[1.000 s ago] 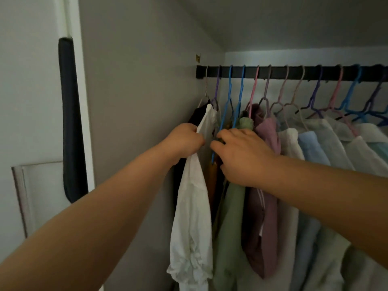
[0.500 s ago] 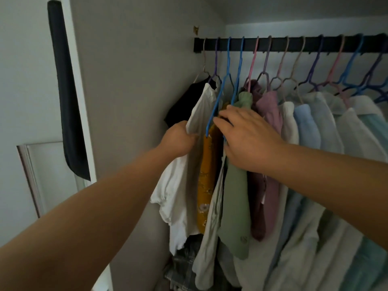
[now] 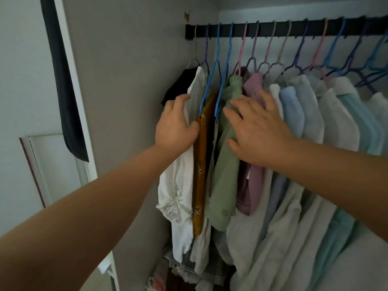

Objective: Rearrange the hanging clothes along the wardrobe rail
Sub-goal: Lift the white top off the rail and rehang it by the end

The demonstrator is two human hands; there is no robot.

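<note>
Up at the left end of the black rail, where it meets the wardrobe's side wall, I have both hands in the hanging clothes. My left hand curls round the edge of the white top, fingers wrapped over the fabric and thumb tucked against the mustard garment beside it. Half a second ago that hand sat lower and bunched the white cloth tighter; now it is higher, nearer the blue hangers. My right hand has changed more: before, its fingers hooked in by the blue hanger, and now they are spread flat, pressing on the green shirt and the mauve top, gripping nothing. The gap between white top and green shirt has widened, so the mustard piece shows along its whole length. Further right along the rail the pale blue, grey and mint shirts hang close together.
</note>
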